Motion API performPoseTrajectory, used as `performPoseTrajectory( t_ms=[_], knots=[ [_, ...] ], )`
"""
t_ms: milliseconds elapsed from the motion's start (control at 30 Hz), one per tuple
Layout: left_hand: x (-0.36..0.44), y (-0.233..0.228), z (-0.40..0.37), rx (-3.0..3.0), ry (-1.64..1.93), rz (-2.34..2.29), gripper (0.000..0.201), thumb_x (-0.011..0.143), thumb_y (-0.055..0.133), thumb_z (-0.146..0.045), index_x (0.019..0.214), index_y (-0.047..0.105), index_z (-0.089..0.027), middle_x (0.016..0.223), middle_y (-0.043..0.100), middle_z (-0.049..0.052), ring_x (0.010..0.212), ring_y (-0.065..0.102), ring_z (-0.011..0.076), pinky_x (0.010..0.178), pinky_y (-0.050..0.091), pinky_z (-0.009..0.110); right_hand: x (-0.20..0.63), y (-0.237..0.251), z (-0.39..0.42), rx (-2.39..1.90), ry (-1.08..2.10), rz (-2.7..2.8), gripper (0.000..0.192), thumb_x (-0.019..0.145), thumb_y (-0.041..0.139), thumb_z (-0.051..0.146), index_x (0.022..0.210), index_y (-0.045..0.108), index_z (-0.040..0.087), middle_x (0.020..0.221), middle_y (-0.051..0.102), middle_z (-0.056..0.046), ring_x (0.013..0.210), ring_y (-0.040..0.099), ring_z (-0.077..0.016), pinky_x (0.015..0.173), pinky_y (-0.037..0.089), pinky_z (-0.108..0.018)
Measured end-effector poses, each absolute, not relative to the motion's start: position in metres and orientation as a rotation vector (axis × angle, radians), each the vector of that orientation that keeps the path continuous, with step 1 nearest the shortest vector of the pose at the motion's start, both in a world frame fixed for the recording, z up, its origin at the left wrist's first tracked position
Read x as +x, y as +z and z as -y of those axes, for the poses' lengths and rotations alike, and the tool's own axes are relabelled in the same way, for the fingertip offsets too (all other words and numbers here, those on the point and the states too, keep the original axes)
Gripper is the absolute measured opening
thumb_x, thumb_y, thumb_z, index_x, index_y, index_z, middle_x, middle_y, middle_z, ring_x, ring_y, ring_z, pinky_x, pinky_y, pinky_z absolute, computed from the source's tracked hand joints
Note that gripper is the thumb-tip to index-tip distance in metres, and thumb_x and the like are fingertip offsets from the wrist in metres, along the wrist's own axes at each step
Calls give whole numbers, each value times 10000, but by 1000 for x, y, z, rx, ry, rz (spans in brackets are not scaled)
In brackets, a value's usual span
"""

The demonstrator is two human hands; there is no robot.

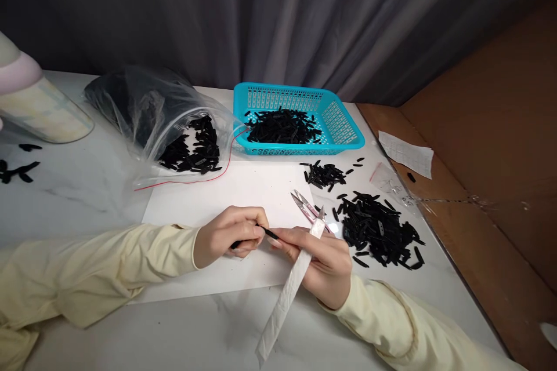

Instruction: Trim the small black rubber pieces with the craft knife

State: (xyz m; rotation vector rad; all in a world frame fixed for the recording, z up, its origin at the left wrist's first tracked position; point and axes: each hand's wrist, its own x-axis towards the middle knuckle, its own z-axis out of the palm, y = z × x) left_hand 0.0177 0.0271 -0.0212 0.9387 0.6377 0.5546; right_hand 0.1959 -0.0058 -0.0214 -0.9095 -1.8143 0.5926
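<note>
My left hand [235, 232] is closed around small black strips, one end showing below the fingers. Between it and my right hand [319, 261] a thin black strip [270, 233] spans, pinched at both ends. A craft knife with a white-wrapped handle [288, 301] lies across my right hand, held among its fingers, its pointed metal tip [322, 213] facing away from me. Just beyond that hand, thread snips [303, 204] rest on the white paper [174, 266], partly hidden. A large heap of black strips [378, 232] sits to the right, and a smaller heap [324, 175] lies farther back.
A blue basket [300, 149] of black strips stands at the back. Left of it, a clear zip bag [143, 110] lies open with more strips. A pale patterned object [47, 104] is at far left. A paper slip [407, 153] lies near the brown board at right.
</note>
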Motion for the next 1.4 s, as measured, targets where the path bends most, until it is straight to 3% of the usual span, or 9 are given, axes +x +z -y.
performPoseTrajectory(
  t_ms=[200,333,433,567,700,867,1033,1167,1400],
  knots=[
    [19,-25,-36,772,539,-567,181,714,504,-261,589,487,-131,386,353,-63,305,207,19,314,144,148,213,7,-35,-1062,143,1844,128,758,664,143,866,711,192,739,741,-21,524,656,-128,496,497,-215],
    [20,-24,-41,732,543,-543,156,648,498,-211,550,540,-97,343,353,-45,273,197,23,288,135,146,227,39,-102,-1300,-210,1989,120,782,634,247,812,722,171,664,727,-50,563,672,-193,532,479,-263],
    [19,-24,-45,708,564,-519,179,632,472,-180,559,590,-67,327,355,-31,262,189,31,281,141,153,229,50,-130,-1552,-280,2209,136,789,614,234,801,726,160,635,712,-80,610,674,-231,550,456,-278],
    [18,-26,-51,644,498,-365,239,622,440,-180,580,633,-45,292,334,-24,236,151,45,268,134,171,221,42,-114,-1525,-70,2543,193,786,604,210,936,715,163,537,674,-55,533,640,-201,532,440,-260],
    [16,-26,-54,609,424,-224,276,618,414,-180,632,648,-35,286,326,-23,233,138,61,265,128,182,210,25,-78,-1437,-11,2597,321,785,502,95,1043,672,179,632,705,-51,520,627,-172,505,420,-238],
    [13,-23,-52,646,412,-215,306,645,399,-150,842,620,-73,321,347,-47,259,139,59,286,161,162,206,14,-47,-1357,241,2547,457,824,436,129,1281,457,115,478,592,24,363,502,-134,418,380,-223],
    [13,-23,-53,623,437,-291,343,655,400,-157,976,518,-147,342,368,-68,274,120,52,291,164,135,201,5,-16,-1069,421,2182,225,847,450,137,1060,509,177,585,566,24,435,478,-90,454,407,-190],
    [15,-23,-52,593,418,-385,345,649,434,-164,991,478,-162,356,361,-76,301,136,41,310,142,123,193,-7,-7,-1008,529,2161,260,834,534,231,1084,486,174,659,560,0,502,511,-110,458,423,-212],
    [19,-17,-43,778,330,-423,360,789,552,-223,1114,400,-192,379,335,-115,306,139,29,306,135,132,184,-22,-10,-941,1244,1888,222,829,578,354,921,442,205,758,639,-13,627,639,-126,548,507,-215]
  ],
)
